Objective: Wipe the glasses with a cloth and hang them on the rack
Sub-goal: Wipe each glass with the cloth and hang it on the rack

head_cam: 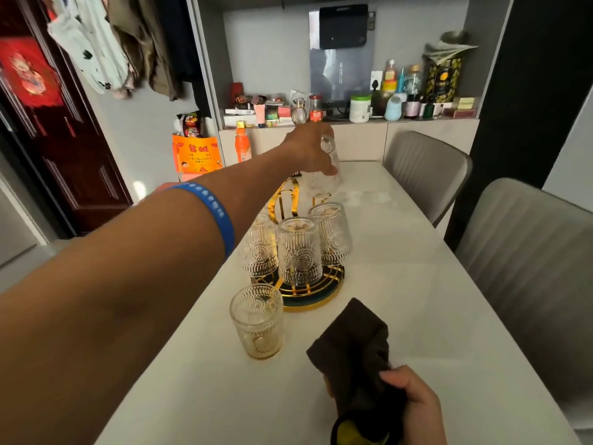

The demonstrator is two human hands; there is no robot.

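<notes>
I see a white tabletop [401, 300] running away from me, with two grey padded chairs [426, 168] drawn up along its right edge. Beyond its far end a recessed shelf [353, 121] is crowded with bottles, jars and small boxes, among them a white tub [360, 108] and a pale blue bottle [393, 108]. A black box [343, 25] is mounted on the wall above them. An orange drink bottle [242, 144] stands just below the shelf's left end, beside an orange printed bag [195, 155]. On the left I make out a dark red door [48, 123], with clothes [106, 43] hanging near it.
</notes>
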